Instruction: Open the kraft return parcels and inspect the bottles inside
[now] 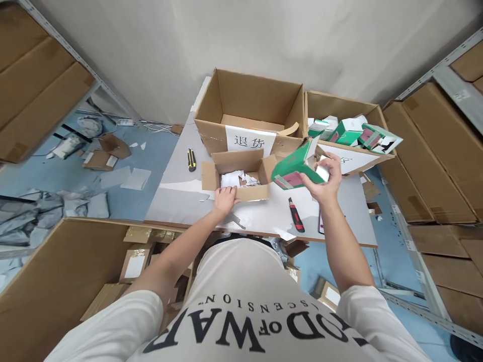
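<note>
My right hand (325,180) grips an opened green and white carton (296,163) with a pink panel, held tilted above the table. White flaps and something pale show at its open end, but its contents cannot be made out. At the front wall of a small open cardboard box (241,193), my left hand (225,199) has its fingers hooked over the edge. Torn white paper (232,179) lies inside that box. A red and black utility knife (296,216) rests on the table below the green carton. Farther left lies a yellow and black utility knife (191,160).
Behind stands a large open cardboard box (209,128) with a white label. Right of it, another box (328,100) holds several green cartons (345,131). Shelves with big boxes (439,156) flank both sides. A deep bin (45,281) of parcels is at the lower left.
</note>
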Demonstrator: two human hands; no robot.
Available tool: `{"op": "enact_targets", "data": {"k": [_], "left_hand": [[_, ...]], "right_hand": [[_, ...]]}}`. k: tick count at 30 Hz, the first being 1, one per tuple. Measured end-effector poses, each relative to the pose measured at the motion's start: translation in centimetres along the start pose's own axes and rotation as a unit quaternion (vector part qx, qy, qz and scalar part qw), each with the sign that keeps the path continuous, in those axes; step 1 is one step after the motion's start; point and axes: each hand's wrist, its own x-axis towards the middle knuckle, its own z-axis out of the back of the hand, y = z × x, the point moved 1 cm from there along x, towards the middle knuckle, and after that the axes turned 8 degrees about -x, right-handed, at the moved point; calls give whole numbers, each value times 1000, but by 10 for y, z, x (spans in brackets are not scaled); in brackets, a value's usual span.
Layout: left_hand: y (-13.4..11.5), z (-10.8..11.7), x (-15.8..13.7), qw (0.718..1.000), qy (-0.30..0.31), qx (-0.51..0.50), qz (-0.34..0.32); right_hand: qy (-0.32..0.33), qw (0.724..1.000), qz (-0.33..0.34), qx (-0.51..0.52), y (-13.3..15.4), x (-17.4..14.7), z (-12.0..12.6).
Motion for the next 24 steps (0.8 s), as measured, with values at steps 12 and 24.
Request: {"op": "enact_targets", "data": {"k": [12, 24], "left_hand": [[20, 27, 19, 999, 36, -19, 29], [-89, 18, -14, 932, 21, -117, -343]], "right_hand": [[150, 979, -135, 30, 16, -157, -78], [292, 952, -32, 83, 15, -172, -83]]}}
